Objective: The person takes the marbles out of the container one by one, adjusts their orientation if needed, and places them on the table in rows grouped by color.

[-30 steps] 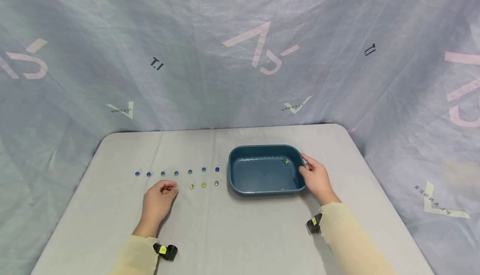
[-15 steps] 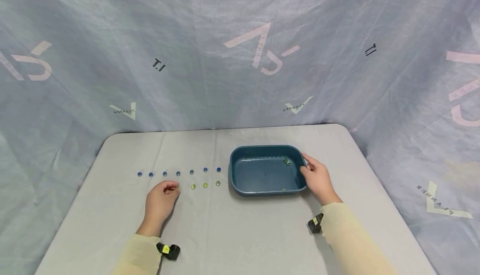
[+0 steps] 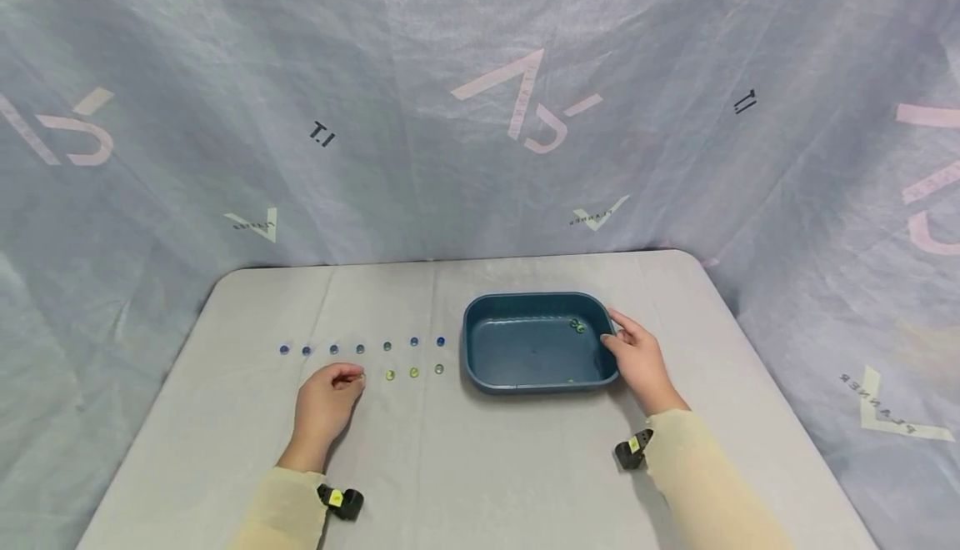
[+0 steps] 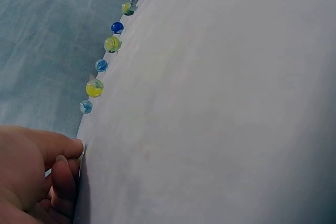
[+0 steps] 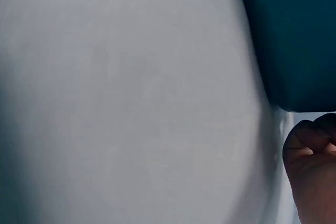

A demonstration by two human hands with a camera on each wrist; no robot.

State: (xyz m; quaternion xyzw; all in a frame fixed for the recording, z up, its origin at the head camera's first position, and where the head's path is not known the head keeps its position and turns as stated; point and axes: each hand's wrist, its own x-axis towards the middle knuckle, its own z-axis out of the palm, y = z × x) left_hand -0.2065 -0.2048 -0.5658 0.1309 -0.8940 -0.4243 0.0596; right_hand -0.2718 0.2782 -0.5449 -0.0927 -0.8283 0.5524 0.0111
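My left hand (image 3: pixel 324 407) pinches a small glass marble (image 3: pixel 363 377) between thumb and index finger, low over the table; the fingers mostly hide it. To its right lie several yellow-green marbles (image 3: pixel 414 372), spaced in a row. Behind them runs a longer row of blue marbles (image 3: pixel 360 349). In the left wrist view a yellow marble (image 4: pixel 95 88) and a pale blue marble (image 4: pixel 86 107) lie beyond the fingertips. My right hand (image 3: pixel 637 364) grips the right end of a dark teal plastic basin (image 3: pixel 525 388), thumb over the rim. Green marbles (image 3: pixel 577 326) rest inside the basin.
A pale cloth covers the table (image 3: pixel 480 467), whose far edge meets a grey-blue hanging curtain (image 3: pixel 405 117). The basin stands just right of both marble rows. Black wrist cameras (image 3: pixel 342 501) sit on both wrists.
The left hand has shifted very slightly right with the marble between its fingertips. The right hand keeps its grip on the basin. The whole head view has drifted a little.
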